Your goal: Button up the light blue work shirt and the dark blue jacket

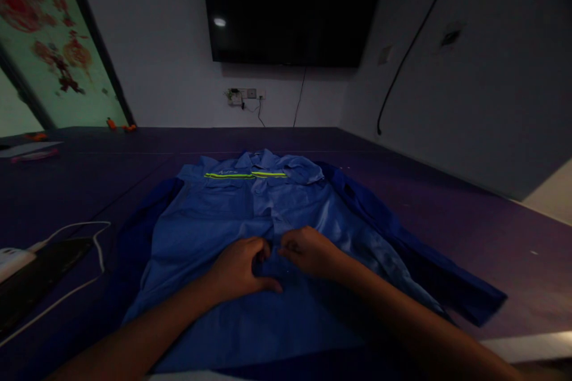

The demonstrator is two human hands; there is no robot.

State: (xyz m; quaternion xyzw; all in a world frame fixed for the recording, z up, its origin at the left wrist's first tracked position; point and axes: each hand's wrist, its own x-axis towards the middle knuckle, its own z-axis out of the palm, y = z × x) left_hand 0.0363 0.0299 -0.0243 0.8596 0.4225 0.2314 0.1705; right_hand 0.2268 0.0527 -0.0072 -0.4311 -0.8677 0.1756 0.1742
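A blue work jacket (210,214) with yellow-green stripes across the chest lies spread front up, its collar at the far end. My left hand (243,265) is over the middle of its front, fingers curled and thumb stretched away from them; nothing shows between them. Just right of it, my right hand (308,248) is closed, with the fingertips pinched at the jacket's front opening. The cloth right under those fingertips is partly hidden. Darker blue sleeves extend on both sides, the right one (420,250) reaching outward.
The jacket rests on a dark purple surface (447,214). At the left are a white power strip (13,262), a white cable (100,250) and a dark flat object (53,268). A large black screen (295,6) hangs on the wall behind, above sockets (245,94).
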